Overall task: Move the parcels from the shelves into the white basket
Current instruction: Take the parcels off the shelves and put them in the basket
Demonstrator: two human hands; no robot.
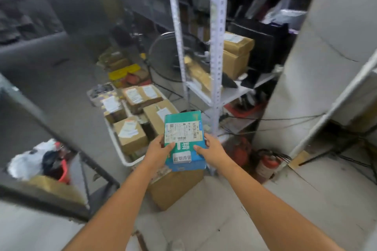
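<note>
While I stand facing the white shelf unit (217, 47), I hold a teal parcel (183, 128) out in front of me with both hands. My left hand (158, 152) grips its left edge, the thumb pressed on the top face beside the white shipping label and the rest tucked out of sight beneath. My right hand (212, 150) grips the right edge in the same way, thumb on top and fingers (206, 141) curled round the side. The parcel lies flat, label up, in the air and touching nothing but my hands.

Just beyond and to the left of it the white basket (117, 146) stands on the floor, already holding several brown parcels (130, 135) with white labels, packed side by side. Below my hands a larger brown box (175, 187) sits on the floor, touching the basket's near end.

On the shelf unit more cardboard boxes (236, 53) are stacked on a middle shelf. Behind the unit's left post stands a floor fan (163, 57). A red fire extinguisher (267, 165) leans near the foot of the wall on my right. At my left a dark metal frame (61, 138) crosses the view, with white and dark bags (30, 159) behind it.
</note>
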